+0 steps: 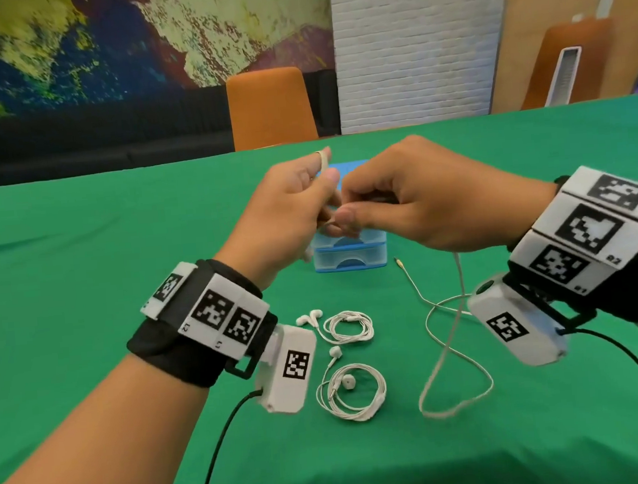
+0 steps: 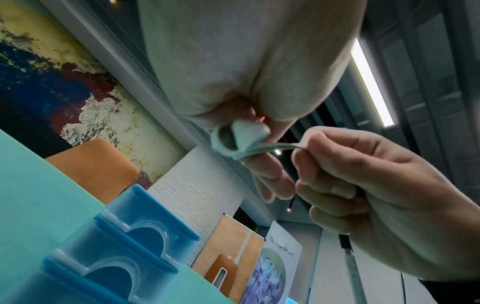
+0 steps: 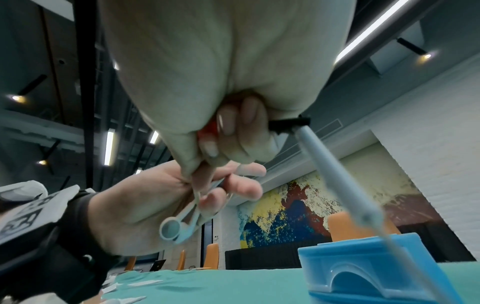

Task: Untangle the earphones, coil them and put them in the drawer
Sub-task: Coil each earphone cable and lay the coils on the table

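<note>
Both hands are raised over the blue drawer box [image 1: 350,256], close together. My left hand [image 1: 323,199] holds the earbud end of a white earphone cable, which passes over its index finger; the earbuds [image 3: 173,228] dangle under its palm. Just to its right, my right hand [image 1: 347,214] pinches the same cable. From there the loose cable [image 1: 456,345] hangs down and lies in open loops on the green table [image 1: 120,257], with its jack plug [image 1: 399,262] beside the box. The drawers [image 2: 124,246] look closed.
Two other white earphones lie coiled on the cloth in front of the box, one [image 1: 349,326] nearer the box and one [image 1: 354,392] nearer me. An orange chair [image 1: 270,108] stands behind the far table edge. Black wrist-camera leads trail off both forearms.
</note>
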Demonstrator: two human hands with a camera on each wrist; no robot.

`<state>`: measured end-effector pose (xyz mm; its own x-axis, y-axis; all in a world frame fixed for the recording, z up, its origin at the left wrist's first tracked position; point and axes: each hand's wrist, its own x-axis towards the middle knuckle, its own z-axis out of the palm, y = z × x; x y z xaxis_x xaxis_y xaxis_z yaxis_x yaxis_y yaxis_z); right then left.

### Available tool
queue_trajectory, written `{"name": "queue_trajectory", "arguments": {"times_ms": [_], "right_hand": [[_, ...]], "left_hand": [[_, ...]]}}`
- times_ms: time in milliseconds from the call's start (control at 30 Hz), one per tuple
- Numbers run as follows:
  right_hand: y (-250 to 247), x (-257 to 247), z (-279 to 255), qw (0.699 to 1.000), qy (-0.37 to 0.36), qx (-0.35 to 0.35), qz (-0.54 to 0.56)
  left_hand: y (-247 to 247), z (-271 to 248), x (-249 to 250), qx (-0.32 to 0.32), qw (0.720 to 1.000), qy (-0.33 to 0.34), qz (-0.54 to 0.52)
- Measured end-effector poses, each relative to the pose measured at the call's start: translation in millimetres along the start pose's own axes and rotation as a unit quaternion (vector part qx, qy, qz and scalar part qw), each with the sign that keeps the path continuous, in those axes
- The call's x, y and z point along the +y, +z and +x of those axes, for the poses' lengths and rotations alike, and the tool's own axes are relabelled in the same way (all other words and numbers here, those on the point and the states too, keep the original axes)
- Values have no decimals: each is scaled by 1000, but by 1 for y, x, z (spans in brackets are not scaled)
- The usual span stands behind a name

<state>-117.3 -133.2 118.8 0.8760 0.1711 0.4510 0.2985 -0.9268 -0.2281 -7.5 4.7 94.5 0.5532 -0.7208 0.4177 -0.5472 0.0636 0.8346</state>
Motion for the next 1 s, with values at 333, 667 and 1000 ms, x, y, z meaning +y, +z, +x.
{"name": "queue_trajectory", "arguments": {"times_ms": [333, 667, 1000], "right_hand": [[-20, 24, 1, 995, 40, 86, -21], [2, 40, -7, 979, 84, 65, 172], [4, 10, -14, 994, 62, -44, 77]], "left_hand": [[-7, 0, 7, -120, 990, -23, -64], [-7, -10, 20, -158, 931, -34, -328], [-2, 3, 1, 0, 992, 5, -129]]}}
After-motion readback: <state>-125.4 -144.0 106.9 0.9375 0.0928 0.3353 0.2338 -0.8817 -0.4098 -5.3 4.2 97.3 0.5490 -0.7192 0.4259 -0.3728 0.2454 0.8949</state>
